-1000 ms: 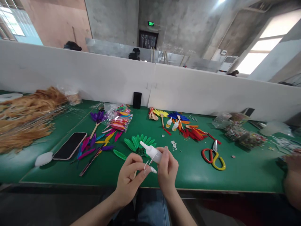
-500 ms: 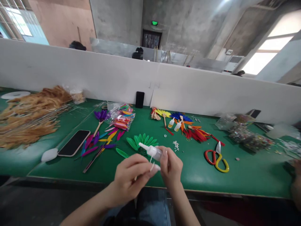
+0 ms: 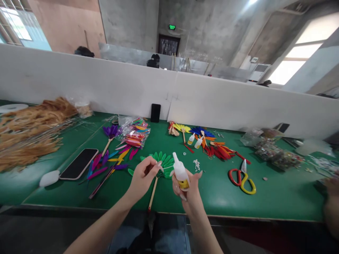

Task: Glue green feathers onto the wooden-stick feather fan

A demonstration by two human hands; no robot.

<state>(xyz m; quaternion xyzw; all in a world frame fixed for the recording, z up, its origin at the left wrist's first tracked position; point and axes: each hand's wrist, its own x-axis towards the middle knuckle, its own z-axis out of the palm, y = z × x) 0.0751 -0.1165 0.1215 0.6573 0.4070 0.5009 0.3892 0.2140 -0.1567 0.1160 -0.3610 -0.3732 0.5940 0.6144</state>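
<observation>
In my right hand [image 3: 188, 188] is a small white glue bottle [image 3: 181, 173] with a yellow label, its nozzle tilted up and to the left. The fingers of my left hand [image 3: 145, 175] are pinched together over the green feather fan [image 3: 167, 161]; something thin and pale shows at the fingertips, too small to make out. The fan lies on the table with its wooden stick [image 3: 153, 193] pointing towards me, between my two hands. A small pile of white beads [image 3: 196, 164] lies to the right of the bottle.
Scissors [image 3: 244, 178] with red and yellow handles lie right. A phone [image 3: 79, 164] and loose coloured feathers [image 3: 124, 154] lie left. Behind are a feather bag [image 3: 135, 135], two more bottles [image 3: 198, 142], yellow and blue fans. Bead bags [image 3: 270, 151] and another person's hand [image 3: 332, 187] are far right.
My hands have moved apart. The bottle has turned from lying sideways to nozzle up, and its label now shows. My left hand has shifted up and left, uncovering the fan's stick.
</observation>
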